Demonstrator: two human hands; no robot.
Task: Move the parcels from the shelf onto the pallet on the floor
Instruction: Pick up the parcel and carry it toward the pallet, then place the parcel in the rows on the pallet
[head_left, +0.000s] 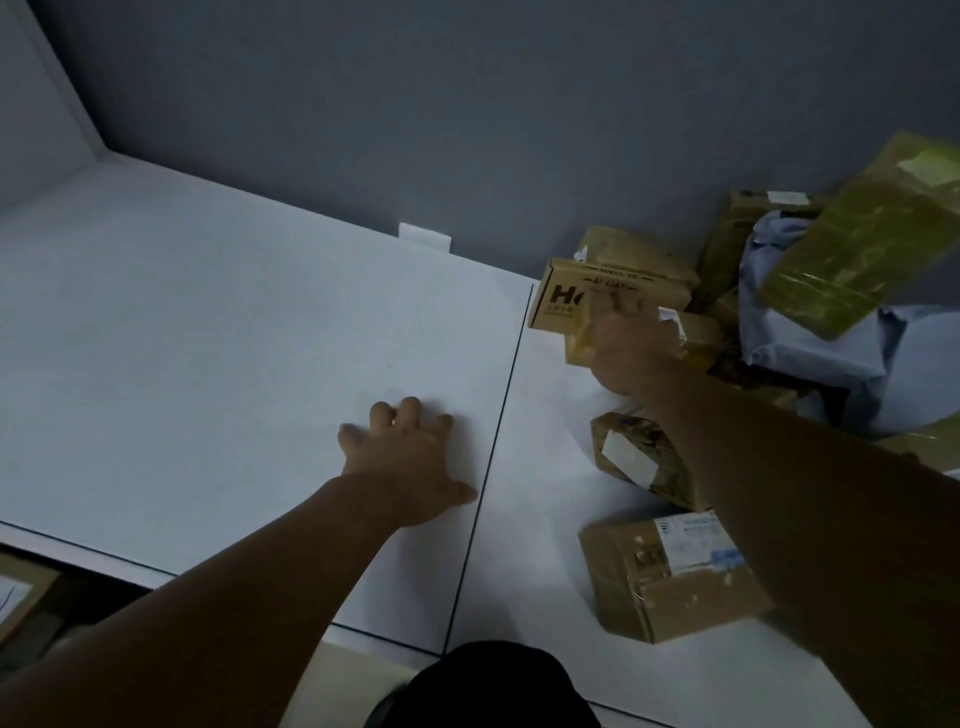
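Where the left hand (410, 457) lies: flat on the white shelf board (208, 312), just left of the dark seam (500, 415) between two boards, its fingers spread wide and holding nothing.
Right hand (631, 353): stretched toward the shelf's right end. Its fingers lie against a brown cardboard box printed with a dark "H" (561, 301) and a small yellowish tape-wrapped parcel (579, 340) just below that box. Blur hides whether they grip either one, so I cannot tell.
Shelf front: a brown cardboard box with a white-and-blue shipping label (670, 577), touching the right forearm's near side.
Behind it: a brown taped parcel with a white sticker (634, 457), partly covered by the forearm.
Far right: a crumpled blue-grey plastic mailer bag (810, 332), with a flat olive-green taped packet (872, 234) tilted over it.
Back: a plain grey wall (467, 130).
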